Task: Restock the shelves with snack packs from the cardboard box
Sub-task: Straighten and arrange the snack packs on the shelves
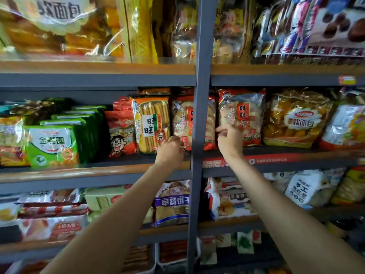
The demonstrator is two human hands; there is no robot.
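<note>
A clear rice cracker pack with red print stands on the middle shelf, partly hidden behind the grey upright post. My left hand reaches in left of the post, its curled fingers pinching the pack's lower left corner. My right hand reaches in right of the post, with thumb and fingers curled at the pack's right edge. A second red rice cracker pack stands just behind my right hand. No cardboard box is in view.
An orange-topped cracker pack and green packs fill the shelf to the left. Bread bags sit to the right. Biscuit packs lie on the shelf below, and more bags crowd the top shelf.
</note>
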